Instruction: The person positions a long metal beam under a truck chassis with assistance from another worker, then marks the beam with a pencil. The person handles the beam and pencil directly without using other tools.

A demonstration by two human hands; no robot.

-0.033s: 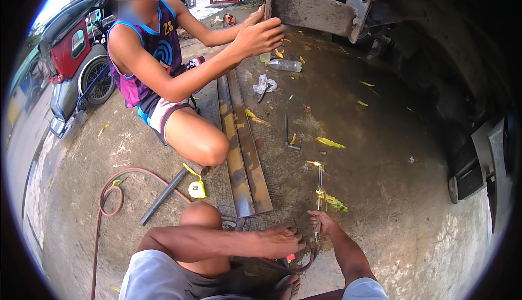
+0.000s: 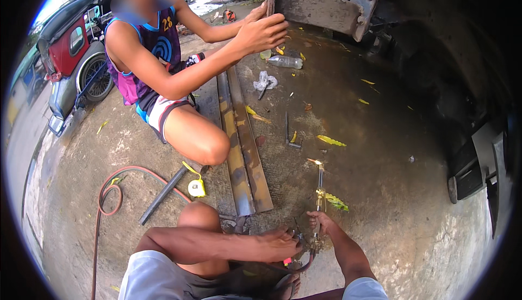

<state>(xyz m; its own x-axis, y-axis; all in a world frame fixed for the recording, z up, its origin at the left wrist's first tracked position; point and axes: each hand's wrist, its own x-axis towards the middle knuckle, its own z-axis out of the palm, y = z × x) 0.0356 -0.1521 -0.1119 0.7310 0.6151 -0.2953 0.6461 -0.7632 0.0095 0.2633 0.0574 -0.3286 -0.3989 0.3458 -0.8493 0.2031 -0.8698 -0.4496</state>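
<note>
My right hand (image 2: 322,222) is closed around the handle of a gas cutting torch (image 2: 320,183). The torch's long tubes point away from me, and its brass-coloured tip bends to the left. A hose runs from its rear end toward my feet. My left hand (image 2: 278,244) is just left of the torch's rear end, palm down with curled fingers. Below those fingers shows a small red-pink object (image 2: 287,261); whether the hand grips it is hard to see. Left of the torch, a rusty steel angle bar (image 2: 244,153) lies lengthwise on the concrete.
A co-worker (image 2: 157,55) kneels ahead on the left, both hands at the end of a thick metal plate (image 2: 312,9) under a vehicle. On the ground are a yellow tape measure (image 2: 197,188), a dark pipe (image 2: 163,197), looped hose (image 2: 100,197), an L-shaped tool (image 2: 288,131) and a plastic bottle (image 2: 285,62).
The view has shifted slightly. My left hand has moved a little, and less of the red-pink object shows below it. My right hand keeps its hold on the torch.
</note>
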